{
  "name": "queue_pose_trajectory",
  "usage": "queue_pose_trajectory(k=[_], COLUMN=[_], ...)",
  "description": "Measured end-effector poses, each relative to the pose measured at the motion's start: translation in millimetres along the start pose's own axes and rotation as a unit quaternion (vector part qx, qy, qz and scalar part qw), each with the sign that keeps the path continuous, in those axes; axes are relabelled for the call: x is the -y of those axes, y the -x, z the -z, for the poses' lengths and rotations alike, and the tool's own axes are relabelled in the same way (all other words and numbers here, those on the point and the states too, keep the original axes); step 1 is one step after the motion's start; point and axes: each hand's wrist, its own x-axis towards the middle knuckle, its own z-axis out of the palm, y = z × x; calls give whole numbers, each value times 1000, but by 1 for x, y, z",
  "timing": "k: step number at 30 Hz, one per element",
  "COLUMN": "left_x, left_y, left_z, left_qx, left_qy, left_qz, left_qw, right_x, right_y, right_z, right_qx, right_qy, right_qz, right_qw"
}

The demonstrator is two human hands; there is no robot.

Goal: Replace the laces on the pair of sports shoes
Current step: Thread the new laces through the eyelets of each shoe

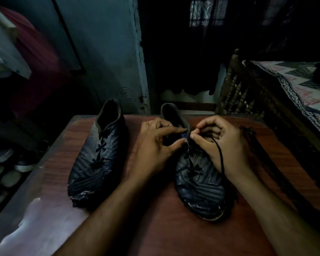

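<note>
Left shoe (98, 156): laced, on the tabletop (174, 235), apart from the hands.
Right shoe (198, 178): beside it, toe toward the person, half laced.
Left hand (155, 143): thumb and finger pinch the right shoe's collar edge.
Right hand (222, 143): fingertips pinch the lace (220, 154) at the top eyelets; its loose end loops over the wrist.
Old laces (255, 143): dark bundle right of the right hand.
Around: bed (299, 89) at right, shoes (6, 163) on the floor at left.
</note>
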Motion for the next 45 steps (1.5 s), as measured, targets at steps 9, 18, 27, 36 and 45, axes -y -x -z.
queue_pose_trajectory(k=[9, 18, 27, 36, 45], left_x=[-11, -15, -16, -12, 14], left_y=[7, 5, 1, -13, -16], left_z=[-9, -9, 5, 27, 41], left_qx=[-9, 9, 12, -110, -39], left_qy=[-82, -98, -161, 491, -30], left_qz=[13, 3, -39, 242, -22], left_qw=[996, 995, 986, 829, 999], right_x=[-1, -7, -7, -5, -4], right_y=[2, 2, 5, 9, 8], right_z=[2, 2, -4, -8, -5], right_qx=[22, 31, 27, 56, 111], right_qy=[-5, 22, 45, 71, 14], right_qz=[-14, 7, 18, 4, -61], right_qw=[1000, 999, 998, 996, 992])
